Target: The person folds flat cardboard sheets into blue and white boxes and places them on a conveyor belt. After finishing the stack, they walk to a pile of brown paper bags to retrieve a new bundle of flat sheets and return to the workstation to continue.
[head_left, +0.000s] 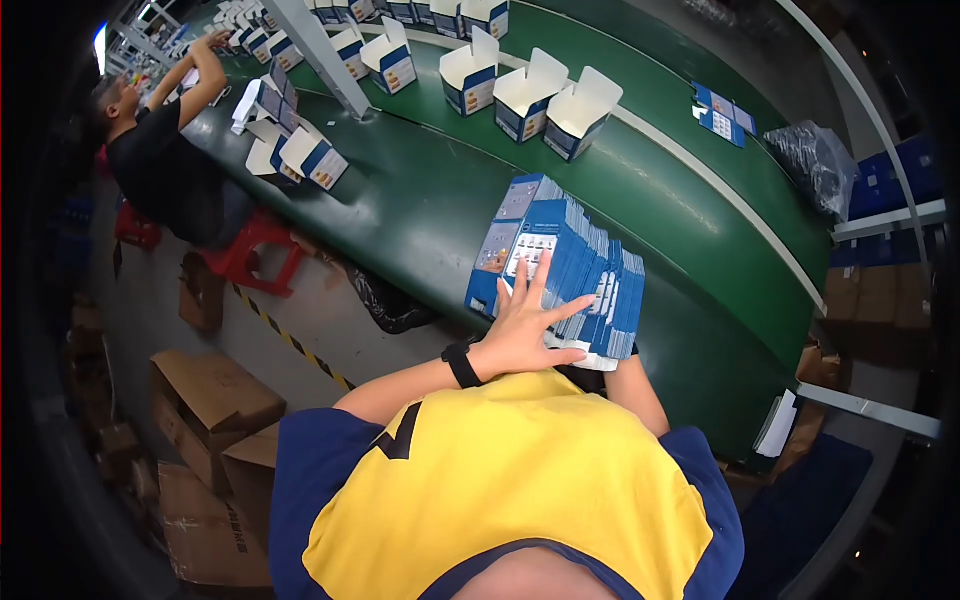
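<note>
A thick row of flat, folded blue cartons (570, 240) leans in overlapping layers on the green table in front of me. My left hand (525, 325) lies across the cartons with its fingers spread, a black band around the wrist. My right forearm (637, 392) reaches up to the near right end of the row. The cartons and my body hide the right hand, so its fingers do not show.
Several opened blue-and-white boxes (470, 78) line the green conveyor (690, 190) beyond the table. More opened boxes (312, 160) stand at the left, near a seated co-worker (170, 150). A flattened carton (722, 115) and a clear plastic bag (815, 165) lie far right. Cardboard boxes (215, 400) stand lower left.
</note>
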### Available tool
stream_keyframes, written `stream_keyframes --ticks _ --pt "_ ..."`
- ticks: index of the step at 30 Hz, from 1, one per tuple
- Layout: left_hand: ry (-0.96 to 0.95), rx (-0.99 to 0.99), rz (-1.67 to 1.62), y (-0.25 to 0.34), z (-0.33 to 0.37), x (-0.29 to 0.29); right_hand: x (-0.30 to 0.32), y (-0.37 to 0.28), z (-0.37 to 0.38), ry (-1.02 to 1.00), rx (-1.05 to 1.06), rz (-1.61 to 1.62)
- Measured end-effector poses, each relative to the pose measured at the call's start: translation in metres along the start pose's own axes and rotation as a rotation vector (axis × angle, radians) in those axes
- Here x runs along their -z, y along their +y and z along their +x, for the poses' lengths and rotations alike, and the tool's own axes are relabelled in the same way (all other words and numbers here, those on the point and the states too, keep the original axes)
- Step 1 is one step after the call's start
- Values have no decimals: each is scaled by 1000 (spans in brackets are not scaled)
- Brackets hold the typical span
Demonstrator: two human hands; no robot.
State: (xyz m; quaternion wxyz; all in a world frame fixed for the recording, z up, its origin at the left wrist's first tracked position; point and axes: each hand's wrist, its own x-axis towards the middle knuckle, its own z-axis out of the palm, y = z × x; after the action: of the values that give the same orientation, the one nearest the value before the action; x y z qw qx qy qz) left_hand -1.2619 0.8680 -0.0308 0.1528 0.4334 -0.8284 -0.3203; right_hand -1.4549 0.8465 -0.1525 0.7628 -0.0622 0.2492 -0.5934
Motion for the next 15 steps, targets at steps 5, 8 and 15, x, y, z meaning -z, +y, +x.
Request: stream_keyframes --ticks 5,8,15 --pt "-270 -127 -313 17 23 4 156 -80 -62 539 -36 -335" --pt "-211 -4 -776 -14 46 3 93 -118 -128 722 14 -537" --pt "107 -107 -132 -84 104 -44 58 -56 -152 679 111 -1244"
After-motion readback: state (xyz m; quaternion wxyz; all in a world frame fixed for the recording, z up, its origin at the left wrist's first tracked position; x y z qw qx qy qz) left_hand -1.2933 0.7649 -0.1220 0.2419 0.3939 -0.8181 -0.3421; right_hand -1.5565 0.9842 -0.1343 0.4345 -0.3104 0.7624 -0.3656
